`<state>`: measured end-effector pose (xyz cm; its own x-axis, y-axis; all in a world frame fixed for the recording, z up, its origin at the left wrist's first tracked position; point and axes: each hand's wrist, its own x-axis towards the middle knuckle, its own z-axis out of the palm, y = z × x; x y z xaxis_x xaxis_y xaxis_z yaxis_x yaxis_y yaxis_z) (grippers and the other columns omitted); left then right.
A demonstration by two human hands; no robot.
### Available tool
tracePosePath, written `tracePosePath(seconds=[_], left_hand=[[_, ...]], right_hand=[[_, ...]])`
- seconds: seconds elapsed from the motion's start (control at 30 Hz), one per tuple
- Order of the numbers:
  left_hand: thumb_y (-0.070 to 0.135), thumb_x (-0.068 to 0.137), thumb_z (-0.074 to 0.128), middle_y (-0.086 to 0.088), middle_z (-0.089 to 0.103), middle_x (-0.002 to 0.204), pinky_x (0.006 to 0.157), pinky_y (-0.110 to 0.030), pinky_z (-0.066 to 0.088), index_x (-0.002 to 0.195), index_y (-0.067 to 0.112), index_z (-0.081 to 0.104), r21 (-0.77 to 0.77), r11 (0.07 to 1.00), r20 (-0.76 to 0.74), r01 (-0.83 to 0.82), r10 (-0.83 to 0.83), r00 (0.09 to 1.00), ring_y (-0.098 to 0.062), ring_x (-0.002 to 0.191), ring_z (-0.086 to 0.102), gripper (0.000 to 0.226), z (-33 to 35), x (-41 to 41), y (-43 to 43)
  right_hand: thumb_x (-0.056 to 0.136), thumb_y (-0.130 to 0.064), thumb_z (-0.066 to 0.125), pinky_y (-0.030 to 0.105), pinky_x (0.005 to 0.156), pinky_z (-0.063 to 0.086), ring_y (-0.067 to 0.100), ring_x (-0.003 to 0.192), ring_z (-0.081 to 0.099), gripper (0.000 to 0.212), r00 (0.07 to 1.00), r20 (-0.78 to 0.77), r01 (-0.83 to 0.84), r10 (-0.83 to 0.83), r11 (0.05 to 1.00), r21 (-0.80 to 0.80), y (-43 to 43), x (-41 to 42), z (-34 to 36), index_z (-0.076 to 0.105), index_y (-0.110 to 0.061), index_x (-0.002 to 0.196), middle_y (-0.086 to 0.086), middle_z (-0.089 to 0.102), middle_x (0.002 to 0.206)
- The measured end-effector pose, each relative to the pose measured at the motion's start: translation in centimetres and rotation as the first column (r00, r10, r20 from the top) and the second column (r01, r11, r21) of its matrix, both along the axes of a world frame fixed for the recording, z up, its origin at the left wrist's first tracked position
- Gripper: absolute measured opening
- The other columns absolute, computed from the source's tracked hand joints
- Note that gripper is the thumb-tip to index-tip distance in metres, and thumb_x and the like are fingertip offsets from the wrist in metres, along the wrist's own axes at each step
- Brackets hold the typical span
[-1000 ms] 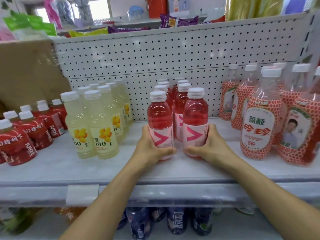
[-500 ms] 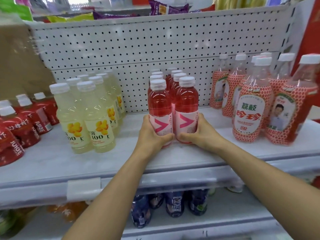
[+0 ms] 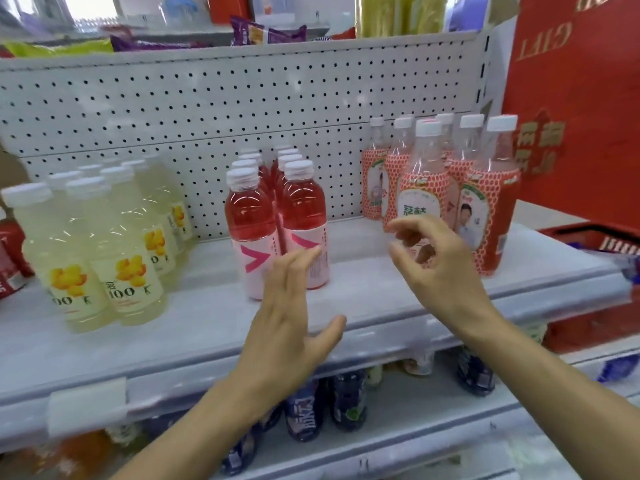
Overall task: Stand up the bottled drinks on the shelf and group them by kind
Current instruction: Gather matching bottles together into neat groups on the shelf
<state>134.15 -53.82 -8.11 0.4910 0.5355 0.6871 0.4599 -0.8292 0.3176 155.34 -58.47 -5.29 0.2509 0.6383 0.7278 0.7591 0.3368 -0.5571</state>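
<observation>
In front of the pink bottles, both hands' fingers spread, empty

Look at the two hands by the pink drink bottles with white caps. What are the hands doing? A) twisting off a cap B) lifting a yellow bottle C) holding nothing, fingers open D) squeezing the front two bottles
C: the left hand and right hand hang open in front of the shelf, clear of the upright pink drink bottles with white caps.
</observation>
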Motion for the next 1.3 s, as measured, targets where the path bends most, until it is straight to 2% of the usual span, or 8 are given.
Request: tracePosePath(seconds=[0.2,0.33,0.47,0.63,0.83,1.0,1.1,1.3], left_hand=[[0.033,0.085,0.076,0.007,0.032,0.143,0.110,-0.018,0.030,0.152,0.022,0.020,-0.298,0.950,0.147,0.090,-0.048,0.988,-0.004,0.131,0.036,0.087,2.1,10.2,-0.3],[0.033,0.076,0.084,0.005,0.039,0.141,0.102,-0.014,0.037,0.149,0.024,0.023,-0.474,0.873,0.315,0.116,0.045,0.948,-0.007,0.125,0.044,0.096,3.1,17.3,1.5],[0.022,0.073,0.087,0.005,0.059,0.123,0.099,-0.029,0.053,0.131,0.027,0.035,-0.509,0.855,0.391,0.099,0.127,0.911,-0.002,0.107,0.060,0.078,2.8,20.3,2.8],[0.022,0.074,0.086,0.004,0.059,0.115,0.080,-0.020,0.053,0.122,0.027,0.036,-0.442,0.896,0.396,-0.054,0.248,0.884,-0.007,0.101,0.062,0.069,2.3,19.5,3.3],[0.014,0.079,0.081,-0.007,0.046,0.132,0.109,-0.041,0.042,0.138,0.018,0.031,-0.439,0.842,0.350,-0.313,0.481,0.804,-0.022,0.122,0.049,0.078,2.5,17.5,3.8],[0.012,0.086,0.071,-0.016,0.025,0.153,0.118,-0.012,0.007,0.153,0.003,0.020,0.080,0.925,0.410,-0.372,0.310,0.858,-0.019,0.145,0.020,0.084,6.6,20.3,0.6],[0.021,0.093,0.066,-0.009,0.028,0.154,0.119,-0.022,0.018,0.154,0.009,0.018,0.011,0.970,0.328,-0.243,0.227,0.917,-0.017,0.144,0.026,0.078,11.8,22.9,2.3],[0.025,0.099,0.058,-0.010,0.049,0.145,0.089,-0.028,0.042,0.140,0.014,0.048,-0.173,0.948,-0.315,-0.266,0.203,0.927,-0.022,0.117,0.055,0.044,18.0,25.0,7.2]], right_hand=[[0.083,-0.020,0.076,0.029,0.095,0.041,0.022,0.111,0.046,0.052,0.946,-0.192,0.303,-0.260,0.919,0.251,-2.2,7.7,0.6,0.043,-0.017,0.124,-0.004,0.040,0.119],[0.076,-0.034,0.083,0.033,0.106,0.039,0.015,0.124,0.042,0.083,0.938,-0.246,0.240,-0.245,0.970,-0.049,-0.7,12.0,0.5,0.033,-0.019,0.139,-0.003,0.040,0.132],[0.078,-0.037,0.082,0.006,0.079,0.042,-0.005,0.101,0.054,0.072,0.959,-0.273,0.011,-0.071,0.976,-0.218,0.1,14.8,-0.2,0.036,-0.030,0.133,-0.010,0.054,0.124],[0.071,-0.049,0.079,0.030,0.084,0.052,0.011,0.103,0.061,0.068,0.966,-0.243,0.030,-0.084,0.975,-0.220,0.2,18.3,-0.5,0.035,-0.035,0.120,-0.008,0.058,0.116],[0.074,-0.037,0.082,0.050,0.092,0.049,0.026,0.117,0.051,0.076,0.921,-0.293,0.182,-0.256,0.949,-0.256,0.6,22.0,-0.2,0.030,-0.025,0.128,0.003,0.048,0.124],[0.082,-0.029,0.077,0.044,0.113,0.030,0.024,0.130,0.032,0.076,0.961,-0.133,0.257,-0.243,0.961,0.102,0.3,19.8,2.5,0.033,-0.009,0.141,0.011,0.036,0.139],[0.091,-0.030,0.065,0.033,0.110,0.031,0.022,0.129,0.036,0.058,0.983,0.060,0.157,-0.174,0.964,0.213,1.6,17.9,8.0,0.041,-0.010,0.139,0.009,0.042,0.137],[0.097,-0.025,0.056,0.042,0.085,0.052,0.031,0.107,0.060,0.031,0.856,0.515,0.311,-0.052,0.848,-0.430,7.6,17.6,15.8,0.057,-0.011,0.125,0.013,0.061,0.123]])
